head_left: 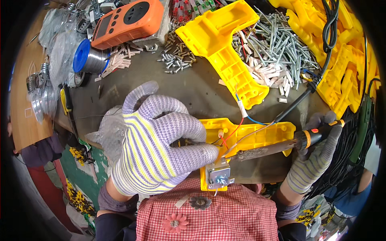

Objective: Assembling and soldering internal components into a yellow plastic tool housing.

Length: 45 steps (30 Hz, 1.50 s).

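Observation:
Both my hands wear knitted striped gloves. My left hand (155, 140) is closed over the left part of a yellow plastic housing half (277, 131), thumb and fingertips pinched close to its wires; what they pinch is too thin to make out. My right hand (309, 166) grips a soldering iron (265, 149) by its dark handle, the shaft pointing left. Its tip is at the upper edge of a small metal component (218, 176), perhaps a switch or thermostat, sitting at the housing's near end. Red wires (235, 132) and a blue wire (257, 121) run into the housing.
A second yellow housing half (225, 60) lies beyond, beside metal pins (277, 40) and screws (177, 60). An orange meter (126, 24) and a solder spool (90, 58) stand at far left. More yellow housings (345, 60) and black cables (335, 160) crowd the right.

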Each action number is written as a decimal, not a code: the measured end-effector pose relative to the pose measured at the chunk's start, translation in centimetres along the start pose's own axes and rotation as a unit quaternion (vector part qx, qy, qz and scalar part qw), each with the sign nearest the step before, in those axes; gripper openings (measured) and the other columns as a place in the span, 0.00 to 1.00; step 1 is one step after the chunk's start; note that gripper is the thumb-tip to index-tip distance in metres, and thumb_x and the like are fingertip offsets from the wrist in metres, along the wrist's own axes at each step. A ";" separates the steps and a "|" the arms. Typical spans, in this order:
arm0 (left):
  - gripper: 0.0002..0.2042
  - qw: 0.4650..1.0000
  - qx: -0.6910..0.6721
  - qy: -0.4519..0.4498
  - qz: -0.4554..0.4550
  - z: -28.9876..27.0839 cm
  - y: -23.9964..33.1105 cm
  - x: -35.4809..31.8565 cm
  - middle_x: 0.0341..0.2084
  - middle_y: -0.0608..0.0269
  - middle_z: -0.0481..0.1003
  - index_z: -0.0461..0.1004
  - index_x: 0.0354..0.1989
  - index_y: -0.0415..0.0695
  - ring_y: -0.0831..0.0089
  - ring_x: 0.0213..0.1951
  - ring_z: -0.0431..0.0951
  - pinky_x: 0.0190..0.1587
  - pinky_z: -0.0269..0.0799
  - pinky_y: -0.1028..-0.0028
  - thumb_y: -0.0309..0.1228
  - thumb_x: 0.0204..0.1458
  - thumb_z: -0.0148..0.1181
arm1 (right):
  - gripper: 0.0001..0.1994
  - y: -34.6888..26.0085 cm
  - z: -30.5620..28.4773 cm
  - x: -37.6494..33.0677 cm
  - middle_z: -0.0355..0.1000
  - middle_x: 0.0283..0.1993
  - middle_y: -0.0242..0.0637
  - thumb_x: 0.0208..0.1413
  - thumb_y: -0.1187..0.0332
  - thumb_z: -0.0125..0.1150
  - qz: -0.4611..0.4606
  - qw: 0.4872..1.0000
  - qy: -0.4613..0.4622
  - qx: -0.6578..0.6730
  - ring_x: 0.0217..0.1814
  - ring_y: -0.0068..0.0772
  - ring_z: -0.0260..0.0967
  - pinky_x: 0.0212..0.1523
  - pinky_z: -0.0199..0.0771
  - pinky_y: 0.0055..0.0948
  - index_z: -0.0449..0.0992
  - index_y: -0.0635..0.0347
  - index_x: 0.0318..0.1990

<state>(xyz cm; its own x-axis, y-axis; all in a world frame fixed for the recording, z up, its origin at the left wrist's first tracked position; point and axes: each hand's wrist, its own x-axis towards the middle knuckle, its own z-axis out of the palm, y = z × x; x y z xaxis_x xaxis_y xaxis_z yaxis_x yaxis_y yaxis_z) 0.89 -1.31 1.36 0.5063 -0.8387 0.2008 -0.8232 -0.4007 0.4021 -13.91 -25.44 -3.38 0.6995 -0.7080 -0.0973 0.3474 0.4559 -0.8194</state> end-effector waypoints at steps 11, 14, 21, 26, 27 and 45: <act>0.10 1.000 -0.014 -0.013 0.017 -0.1 -0.3 -0.2 0.26 0.82 0.73 0.83 0.25 0.70 0.72 0.36 0.73 0.62 0.56 0.49 0.39 0.28 0.66 | 0.17 -0.8 0.2 -0.6 0.69 0.46 0.31 0.67 0.58 0.55 0.039 0.999 -0.020 0.008 0.38 0.24 0.64 0.42 0.73 0.25 0.68 0.62 0.53; 0.10 1.000 -0.028 -0.010 0.006 0.0 -0.2 -0.2 0.26 0.82 0.73 0.83 0.25 0.70 0.72 0.35 0.73 0.62 0.55 0.49 0.40 0.28 0.65 | 0.17 -0.6 0.5 -0.4 0.69 0.48 0.32 0.67 0.59 0.56 0.008 0.999 0.024 -0.048 0.41 0.25 0.68 0.43 0.76 0.23 0.67 0.61 0.55; 0.10 0.999 -0.030 -0.016 0.005 0.0 -0.3 0.0 0.25 0.83 0.73 0.83 0.25 0.70 0.73 0.35 0.73 0.62 0.54 0.49 0.39 0.28 0.65 | 0.19 -0.8 0.5 -0.1 0.71 0.50 0.33 0.67 0.60 0.55 0.029 0.996 -0.085 0.012 0.44 0.28 0.71 0.38 0.79 0.19 0.66 0.62 0.58; 0.11 0.999 -0.028 -0.017 0.003 -0.1 -0.3 0.0 0.25 0.83 0.73 0.83 0.24 0.70 0.73 0.35 0.73 0.62 0.54 0.49 0.39 0.27 0.66 | 0.18 -0.7 0.1 0.1 0.71 0.49 0.34 0.68 0.60 0.54 0.035 0.995 -0.088 0.017 0.45 0.29 0.71 0.40 0.79 0.20 0.65 0.62 0.58; 0.11 0.999 -0.027 -0.018 -0.003 -0.1 -0.2 0.0 0.25 0.83 0.73 0.83 0.24 0.70 0.73 0.34 0.73 0.62 0.54 0.49 0.39 0.27 0.66 | 0.18 -0.7 0.0 0.2 0.71 0.49 0.34 0.68 0.60 0.54 0.035 0.995 -0.088 0.017 0.45 0.29 0.71 0.40 0.79 0.20 0.65 0.62 0.58; 0.11 1.000 -0.029 -0.010 0.004 0.0 -0.1 0.1 0.26 0.83 0.73 0.83 0.23 0.70 0.73 0.34 0.73 0.61 0.56 0.48 0.39 0.25 0.67 | 0.19 -0.6 -0.3 0.4 0.71 0.49 0.34 0.68 0.58 0.52 0.037 0.988 -0.144 0.037 0.44 0.30 0.67 0.44 0.76 0.23 0.66 0.62 0.58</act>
<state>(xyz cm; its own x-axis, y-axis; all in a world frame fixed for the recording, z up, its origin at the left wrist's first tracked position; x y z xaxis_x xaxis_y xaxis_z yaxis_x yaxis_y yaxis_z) 1.04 -1.32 1.32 0.4944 -0.8492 0.1857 -0.8103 -0.3728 0.4522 -13.97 -26.16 -3.11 0.8694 -0.4939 0.0174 0.3257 0.5461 -0.7718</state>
